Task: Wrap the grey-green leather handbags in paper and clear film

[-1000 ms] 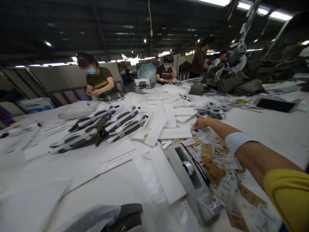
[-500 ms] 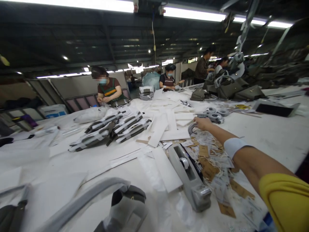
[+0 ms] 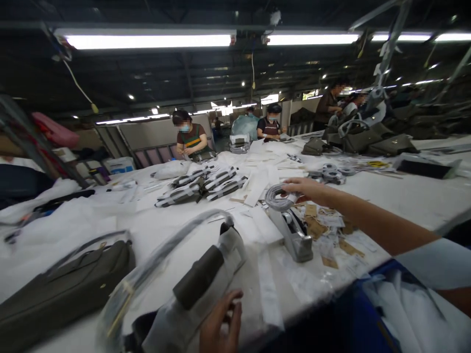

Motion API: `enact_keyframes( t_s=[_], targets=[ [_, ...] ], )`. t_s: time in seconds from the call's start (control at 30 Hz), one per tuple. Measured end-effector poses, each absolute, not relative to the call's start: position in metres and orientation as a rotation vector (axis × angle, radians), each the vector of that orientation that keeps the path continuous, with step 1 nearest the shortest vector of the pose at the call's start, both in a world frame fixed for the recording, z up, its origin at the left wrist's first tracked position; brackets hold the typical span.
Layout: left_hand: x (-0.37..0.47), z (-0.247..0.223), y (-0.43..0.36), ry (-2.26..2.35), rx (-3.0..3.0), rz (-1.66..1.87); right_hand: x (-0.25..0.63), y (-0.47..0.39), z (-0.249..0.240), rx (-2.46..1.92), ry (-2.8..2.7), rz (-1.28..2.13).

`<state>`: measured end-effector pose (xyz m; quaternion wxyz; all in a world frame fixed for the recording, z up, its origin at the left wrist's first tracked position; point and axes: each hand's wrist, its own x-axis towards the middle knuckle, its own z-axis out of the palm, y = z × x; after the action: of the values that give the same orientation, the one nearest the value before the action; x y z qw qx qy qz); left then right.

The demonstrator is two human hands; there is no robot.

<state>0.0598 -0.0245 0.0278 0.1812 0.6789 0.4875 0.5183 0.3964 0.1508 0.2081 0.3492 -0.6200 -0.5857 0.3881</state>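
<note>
My right hand point(image 3: 307, 190) grips a coiled grey strap point(image 3: 276, 198), seemingly wrapped in plastic, above the grey tape dispenser point(image 3: 300, 241). Low in the view, my left hand point(image 3: 221, 324) has its fingers apart and slightly bent, with nothing in them. It is beside an olive handbag point(image 3: 198, 277) partly covered in pale wrapping, whose tall handle point(image 3: 172, 230) is sleeved in clear plastic. Whether the left fingers touch the bag I cannot tell. A second olive handbag point(image 3: 84, 274) lies at the left.
Wrapped dark straps point(image 3: 206, 184) lie in a pile mid-table. Brown tags point(image 3: 316, 228) are scattered right of the dispenser, with more coils point(image 3: 333, 174) behind. A blue bin point(image 3: 368, 304) with plastic inside stands below the table edge. Co-workers point(image 3: 191, 137) are across the table.
My right hand has lifted the coiled strap off the table and brought it closer, over the tape dispenser. My left hand has come into view beside the handbag. The view has shifted left.
</note>
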Motion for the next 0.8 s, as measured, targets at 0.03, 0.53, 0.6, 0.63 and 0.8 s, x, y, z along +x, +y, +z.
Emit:
enact_keyframes(
  t_s=[0.03,0.53,0.6,0.63,0.8],
  targets=[
    [0.058,0.04,-0.027,1.317,2.014,1.472,0.377,0.133,0.204,-1.573,-1.543,1.102],
    [0.009,0.091,-0.058,1.241,2.125,1.643,0.199,-0.031,0.139,-1.02,-1.248,1.636],
    [0.005,0.09,-0.064,1.224,2.133,1.616,0.189,-0.041,0.131,-1.014,-1.292,1.572],
    [0.002,0.091,-0.067,1.222,2.152,1.591,0.184,-0.043,0.129,-0.986,-1.282,1.569],
    [-0.035,0.133,-0.085,1.258,2.334,1.672,0.154,-0.037,0.132,-0.877,-1.155,1.586]
  ],
)
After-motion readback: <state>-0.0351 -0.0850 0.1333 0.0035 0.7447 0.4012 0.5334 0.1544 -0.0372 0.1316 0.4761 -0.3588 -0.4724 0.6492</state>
